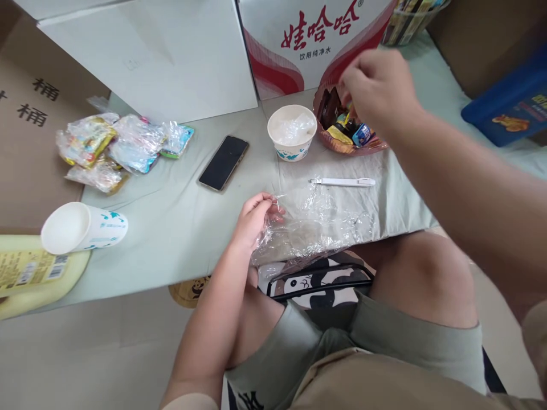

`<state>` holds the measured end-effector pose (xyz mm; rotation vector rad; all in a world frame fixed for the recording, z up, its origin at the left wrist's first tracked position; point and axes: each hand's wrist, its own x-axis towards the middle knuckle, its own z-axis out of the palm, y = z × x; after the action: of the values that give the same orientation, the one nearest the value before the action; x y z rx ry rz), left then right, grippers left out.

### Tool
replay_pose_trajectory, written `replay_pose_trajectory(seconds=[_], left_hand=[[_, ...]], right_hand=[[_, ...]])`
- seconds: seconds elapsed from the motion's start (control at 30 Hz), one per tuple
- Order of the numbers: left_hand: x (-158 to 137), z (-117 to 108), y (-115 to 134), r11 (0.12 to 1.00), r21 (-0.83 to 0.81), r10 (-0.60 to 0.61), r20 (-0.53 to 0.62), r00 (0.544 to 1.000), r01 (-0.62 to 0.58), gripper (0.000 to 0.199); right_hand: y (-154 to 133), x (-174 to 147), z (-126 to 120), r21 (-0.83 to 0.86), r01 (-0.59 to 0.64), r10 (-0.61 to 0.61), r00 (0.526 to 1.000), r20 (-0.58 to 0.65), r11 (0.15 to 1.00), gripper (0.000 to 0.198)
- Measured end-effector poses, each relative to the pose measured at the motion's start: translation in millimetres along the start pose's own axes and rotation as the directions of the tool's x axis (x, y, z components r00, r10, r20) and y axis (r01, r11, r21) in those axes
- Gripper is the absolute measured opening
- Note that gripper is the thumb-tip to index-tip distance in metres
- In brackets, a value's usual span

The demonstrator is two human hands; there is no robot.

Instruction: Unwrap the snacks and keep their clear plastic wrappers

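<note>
Our left hand (258, 219) pinches the clear film (318, 228) at its left end, fingers closed on it; the film's long axis runs left to right along the counter's (171, 228) front edge, partly overhanging. Our right hand (380, 85) is above the bowl (348, 149), fingers pointing down; we cannot tell whether they grip anything. Pale cloth covers the counter. We see a brown carton (25, 159), a white box (149, 62) and a blue container (508, 97).

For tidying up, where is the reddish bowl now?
In the head view, the bowl stands right of centre on the table, beside the upright paper cup, near the right hand.
</note>
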<state>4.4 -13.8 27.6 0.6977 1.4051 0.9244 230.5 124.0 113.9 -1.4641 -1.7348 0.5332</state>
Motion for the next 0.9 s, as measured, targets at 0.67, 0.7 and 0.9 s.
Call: replay_pose_trajectory(seconds=[0.67,0.7,0.9], left_hand=[[18.1,-11.4,15.6,0.978,-0.210,0.023,0.207,0.978,0.022,0.059],[18.2,-13.2,16.4,0.971,-0.239,0.069,0.206,0.976,-0.019,0.068],[20.4,-15.4,6.7,0.986,-0.077,0.158,0.149,0.976,-0.148,0.060]], right_hand=[[52.8,-120.4,23.3,0.500,-0.369,0.161,0.897,0.411,0.783,0.028],[54.7,-119.7,22.0,0.516,-0.417,0.221,0.890,0.399,0.748,0.029],[61.1,-115.9,20.1,0.576,-0.495,0.357,0.868,0.344,0.650,0.030]])
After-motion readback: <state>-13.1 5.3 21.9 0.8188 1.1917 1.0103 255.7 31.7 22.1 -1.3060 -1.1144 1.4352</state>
